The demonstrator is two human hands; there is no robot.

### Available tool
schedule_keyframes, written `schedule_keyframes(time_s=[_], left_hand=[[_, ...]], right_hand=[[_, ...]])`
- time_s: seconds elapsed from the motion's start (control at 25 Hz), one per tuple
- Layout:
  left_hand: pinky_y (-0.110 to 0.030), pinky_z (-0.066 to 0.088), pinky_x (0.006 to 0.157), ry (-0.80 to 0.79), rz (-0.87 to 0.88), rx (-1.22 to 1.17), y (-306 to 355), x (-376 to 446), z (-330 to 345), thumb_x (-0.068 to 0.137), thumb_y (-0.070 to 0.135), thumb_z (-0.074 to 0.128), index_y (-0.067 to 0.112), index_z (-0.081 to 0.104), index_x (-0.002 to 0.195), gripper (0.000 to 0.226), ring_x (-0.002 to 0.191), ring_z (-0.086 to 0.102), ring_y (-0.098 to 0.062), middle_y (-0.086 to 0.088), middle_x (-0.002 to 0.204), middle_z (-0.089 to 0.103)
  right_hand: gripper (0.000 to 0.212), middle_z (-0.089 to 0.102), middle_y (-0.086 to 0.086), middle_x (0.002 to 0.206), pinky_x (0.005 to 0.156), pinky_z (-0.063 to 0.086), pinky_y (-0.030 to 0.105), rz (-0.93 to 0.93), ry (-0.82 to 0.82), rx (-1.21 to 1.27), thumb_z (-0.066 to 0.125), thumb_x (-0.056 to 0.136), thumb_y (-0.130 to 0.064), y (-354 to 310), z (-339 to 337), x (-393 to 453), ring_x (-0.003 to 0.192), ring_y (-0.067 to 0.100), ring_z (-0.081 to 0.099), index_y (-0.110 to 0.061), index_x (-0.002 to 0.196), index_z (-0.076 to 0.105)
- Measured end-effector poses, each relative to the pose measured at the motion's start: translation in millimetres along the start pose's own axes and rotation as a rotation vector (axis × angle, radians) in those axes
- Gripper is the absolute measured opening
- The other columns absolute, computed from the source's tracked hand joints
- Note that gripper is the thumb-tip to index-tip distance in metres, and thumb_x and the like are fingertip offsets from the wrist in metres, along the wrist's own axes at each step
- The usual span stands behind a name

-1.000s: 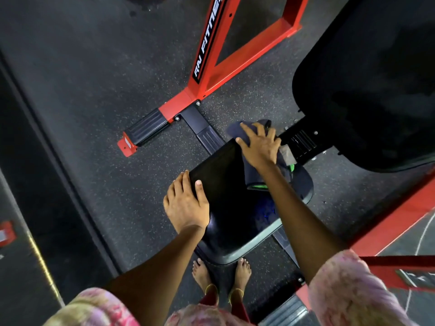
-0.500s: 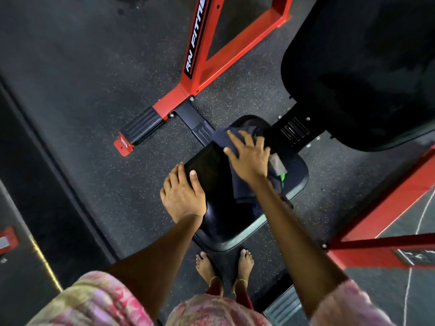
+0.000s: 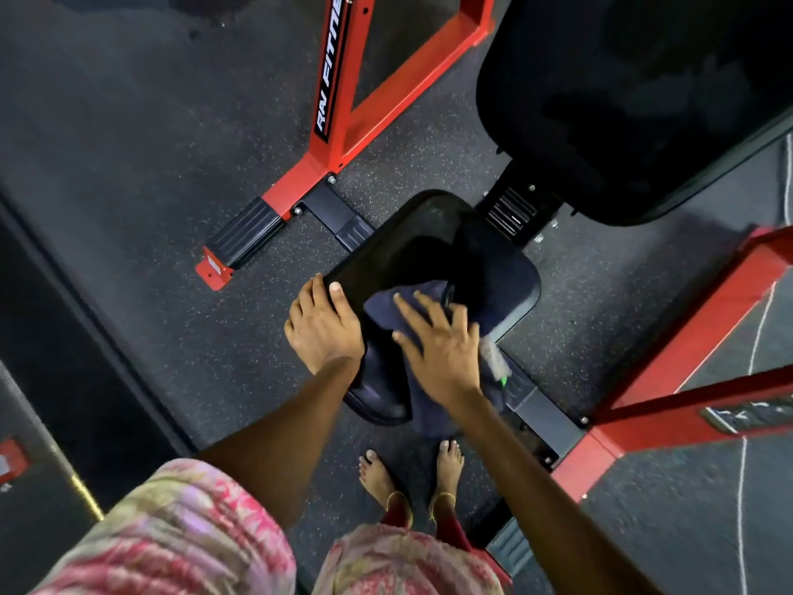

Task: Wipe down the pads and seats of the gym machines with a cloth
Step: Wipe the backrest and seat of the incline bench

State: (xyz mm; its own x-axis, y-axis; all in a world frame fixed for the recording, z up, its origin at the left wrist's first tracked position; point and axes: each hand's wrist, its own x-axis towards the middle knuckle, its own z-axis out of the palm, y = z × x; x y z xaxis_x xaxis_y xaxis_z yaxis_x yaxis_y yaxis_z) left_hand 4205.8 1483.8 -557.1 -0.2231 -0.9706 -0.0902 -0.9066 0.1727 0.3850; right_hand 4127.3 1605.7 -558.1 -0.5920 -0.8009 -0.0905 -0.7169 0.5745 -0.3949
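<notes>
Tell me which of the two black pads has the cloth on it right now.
The small seat pad nearest the person; the right hand presses the cloth on it. The large back pad is bare.

Head camera, looking steeply down from above the person's own arms.

The single wide-angle view faces forward and down, so both forearms run up from the bottom edge to the left hand (image 3: 324, 326) and right hand (image 3: 442, 350) near the frame's centre. The seat (image 3: 429, 251) lies close under and just beyond the hands, the large back pad (image 3: 635, 100) farther ahead to the upper right, and the red frame (image 3: 343, 122) beyond the left hand. Bare feet (image 3: 382, 478) show directly below the hands. Straight lines bow toward the edges. With only one view there is no overlap to tell.
</notes>
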Motion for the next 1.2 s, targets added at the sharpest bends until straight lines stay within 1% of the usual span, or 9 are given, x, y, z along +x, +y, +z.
schedule_keyframes(time_s=[0.12, 0.32, 0.48, 0.56, 0.64, 0.76, 0.84, 1.0, 1.2], left_hand=[[-0.045, 0.032, 0.100, 0.014, 0.012, -0.137, -1, -3, -5, 0.095, 0.042, 0.017, 0.016, 0.045, 0.137, 0.057, 0.129, 0.042, -0.025, -0.007, 0.148, 0.037], [-0.042, 0.024, 0.108, 0.069, 0.079, -0.274, -5, -7, -9, 0.096, 0.045, 0.020, 0.014, 0.051, 0.128, 0.055, 0.130, 0.041, -0.020, -0.005, 0.147, 0.038], [-0.042, 0.022, 0.111, 0.054, 0.052, -0.310, -4, -8, -13, 0.098, 0.037, 0.032, 0.007, 0.050, 0.127, 0.046, 0.126, 0.046, -0.025, -0.009, 0.138, 0.047], [-0.045, 0.022, 0.112, 0.024, -0.032, -0.236, -1, -6, -15, 0.097, 0.029, 0.044, 0.004, 0.043, 0.132, 0.043, 0.122, 0.048, -0.030, -0.012, 0.135, 0.048], [-0.046, 0.014, 0.115, 0.001, -0.036, -0.130, 8, -9, -15, 0.094, 0.025, 0.052, 0.004, 0.037, 0.135, 0.049, 0.127, 0.044, -0.029, -0.012, 0.140, 0.041], [-0.045, 0.007, 0.115, -0.058, 0.321, 0.004, 37, -30, 5, 0.093, 0.023, 0.051, 0.006, 0.040, 0.135, 0.047, 0.140, 0.026, -0.023, -0.010, 0.151, 0.028], [-0.045, 0.004, 0.115, -0.173, 0.471, 0.123, 54, -41, 21, 0.097, 0.028, 0.042, 0.009, 0.034, 0.142, 0.050, 0.144, 0.014, -0.021, -0.007, 0.156, 0.015], [-0.049, -0.009, 0.114, -0.242, 0.463, 0.397, 59, -46, 37, 0.100, 0.038, 0.024, 0.007, 0.007, 0.149, 0.061, 0.145, -0.005, -0.023, -0.010, 0.157, -0.008], [-0.054, -0.009, 0.112, -0.305, 0.403, 0.529, 61, -43, 41, 0.097, 0.049, 0.012, 0.003, -0.008, 0.146, 0.071, 0.144, -0.011, -0.028, -0.017, 0.156, -0.011]], right_hand=[[0.048, 0.057, -0.004, 0.129, 0.073, 0.052, 0.043, -0.265, -0.032, -0.035, 0.039, 0.088, -0.048, 46, -2, -29, 0.096, 0.031, 0.050, -0.037, 0.134, 0.043], [0.051, 0.028, -0.006, 0.152, 0.099, 0.033, 0.049, 0.292, -0.142, -0.004, 0.036, 0.096, -0.049, 46, -7, 2, 0.126, 0.034, 0.032, -0.041, 0.145, 0.026], [0.049, 0.044, -0.007, 0.136, 0.079, 0.049, 0.052, -0.030, -0.009, 0.076, 0.036, 0.088, -0.048, -1, 6, -75, 0.111, 0.029, 0.040, -0.042, 0.136, 0.039], [0.047, 0.041, -0.010, 0.135, 0.078, 0.050, 0.051, -0.041, 0.010, 0.112, 0.037, 0.089, -0.046, 39, 6, -66, 0.107, 0.027, 0.036, -0.045, 0.136, 0.037], [0.046, 0.036, -0.008, 0.143, 0.091, 0.042, 0.054, 0.241, -0.016, 0.217, 0.043, 0.094, -0.044, 83, -1, -30, 0.114, 0.031, 0.034, -0.044, 0.139, 0.037], [0.048, 0.027, -0.002, 0.149, 0.099, 0.032, 0.054, 0.543, -0.037, 0.283, 0.044, 0.097, -0.041, 98, -1, -3, 0.121, 0.036, 0.030, -0.042, 0.143, 0.032], [0.049, 0.026, -0.003, 0.149, 0.099, 0.032, 0.056, 0.498, -0.024, 0.280, 0.042, 0.097, -0.042, 70, 3, -19, 0.123, 0.036, 0.029, -0.043, 0.144, 0.028], [0.049, 0.031, -0.004, 0.148, 0.098, 0.036, 0.055, 0.338, -0.018, 0.266, 0.045, 0.096, -0.038, 86, 3, -35, 0.120, 0.035, 0.031, -0.039, 0.143, 0.033], [0.048, 0.025, 0.005, 0.149, 0.098, 0.034, 0.058, 0.616, -0.092, 0.267, 0.041, 0.098, -0.040, 142, -7, 37, 0.126, 0.039, 0.026, -0.036, 0.145, 0.030]])
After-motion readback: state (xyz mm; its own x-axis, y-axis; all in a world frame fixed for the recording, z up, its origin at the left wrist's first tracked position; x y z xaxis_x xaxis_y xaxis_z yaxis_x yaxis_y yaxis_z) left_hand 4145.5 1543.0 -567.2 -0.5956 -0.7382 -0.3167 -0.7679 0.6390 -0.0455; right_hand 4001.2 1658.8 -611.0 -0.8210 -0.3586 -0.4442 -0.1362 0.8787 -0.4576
